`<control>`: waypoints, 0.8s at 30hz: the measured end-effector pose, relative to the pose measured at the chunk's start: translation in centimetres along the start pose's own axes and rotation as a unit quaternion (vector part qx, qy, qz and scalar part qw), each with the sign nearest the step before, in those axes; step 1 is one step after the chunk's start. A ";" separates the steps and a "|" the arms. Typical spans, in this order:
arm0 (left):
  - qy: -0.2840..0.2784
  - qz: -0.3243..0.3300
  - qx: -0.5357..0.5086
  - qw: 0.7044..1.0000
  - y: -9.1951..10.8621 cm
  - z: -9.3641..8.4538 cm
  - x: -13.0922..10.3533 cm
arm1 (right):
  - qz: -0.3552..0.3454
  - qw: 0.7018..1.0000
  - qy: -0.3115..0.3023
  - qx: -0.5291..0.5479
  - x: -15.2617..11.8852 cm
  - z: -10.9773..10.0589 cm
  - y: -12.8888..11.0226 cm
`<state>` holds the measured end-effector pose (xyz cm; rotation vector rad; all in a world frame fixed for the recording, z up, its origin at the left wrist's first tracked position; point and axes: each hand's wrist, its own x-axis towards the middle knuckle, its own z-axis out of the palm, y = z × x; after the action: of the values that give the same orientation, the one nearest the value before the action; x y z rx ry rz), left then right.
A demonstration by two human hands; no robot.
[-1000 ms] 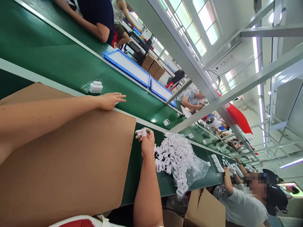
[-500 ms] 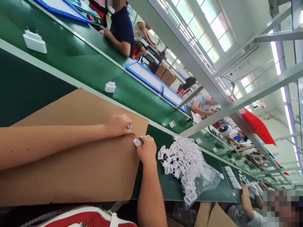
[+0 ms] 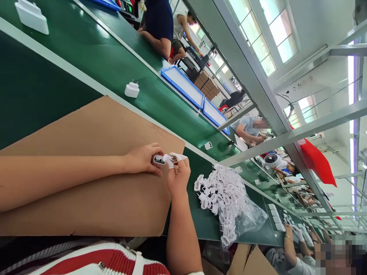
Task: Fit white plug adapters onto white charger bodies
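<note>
My left hand point(image 3: 140, 158) is closed around a white plug housing point(image 3: 159, 160), its oval opening turned toward me with dark parts inside. Right beside it, my right hand point(image 3: 179, 177) has its fingers pinched together at the end of the housing. White coverings sit on some of its fingertips. A small brownish thing shows between those fingers, too small to name. Both hands are above a brown cardboard sheet point(image 3: 114, 198). To the right of my right hand lies a clear plastic bag point(image 3: 250, 215) with a heap of white plug housings point(image 3: 212, 191) spilling from its mouth.
Beyond the cardboard runs a green conveyor belt point(image 3: 94, 65) carrying white plugs point(image 3: 132, 89). Blue-rimmed trays point(image 3: 183, 86) line its far side. A grey metal frame point(image 3: 246, 65) slants overhead. Co-workers sit across the belt, and another person's hands work at the lower right.
My left hand has turned, so the housing's oval opening now shows. My right hand's fingers have come up against the housing. The view has shifted slightly.
</note>
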<state>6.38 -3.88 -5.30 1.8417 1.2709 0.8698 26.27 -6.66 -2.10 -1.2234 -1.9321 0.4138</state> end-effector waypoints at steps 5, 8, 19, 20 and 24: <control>-0.037 0.026 -0.032 0.998 -0.1 -1.1 -0.4 | -0.078 0.991 -0.050 -0.098 0.0 0.9 0.0; -0.038 0.024 -0.023 0.999 -0.1 -0.9 -0.2 | -0.082 0.984 -0.082 -0.135 0.3 1.3 0.1; -0.036 0.015 -0.021 0.999 0.2 -0.8 -0.2 | -0.065 0.982 -0.095 -0.152 0.6 1.2 0.1; -0.036 0.016 -0.021 0.999 0.2 -0.8 -0.1 | -0.064 0.981 -0.100 -0.154 0.8 1.1 0.0; -0.036 0.022 -0.023 0.999 0.1 -0.7 -0.1 | -0.058 0.976 -0.126 -0.167 1.4 0.9 -0.6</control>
<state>5.85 -3.85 -4.83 1.8550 1.1602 0.8410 24.91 -5.61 -1.64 -1.3077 -2.3499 0.1916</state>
